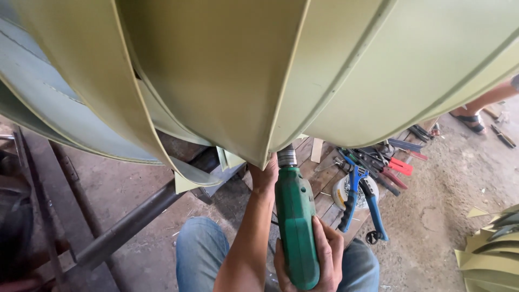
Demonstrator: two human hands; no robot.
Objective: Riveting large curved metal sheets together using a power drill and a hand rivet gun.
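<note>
The right hand is clamped on a green electric drill aimed up at the pale green sheet-metal blades; the left hand grips a blade edge beside the chuck. A slipping bit could nick those fingers.

**No packages, labels, signs or screens**

Nothing of that kind can be made out in the head view, neither near nor far, left nor right; no wrapper, box, sticker, board or display shows on any surface here
</note>
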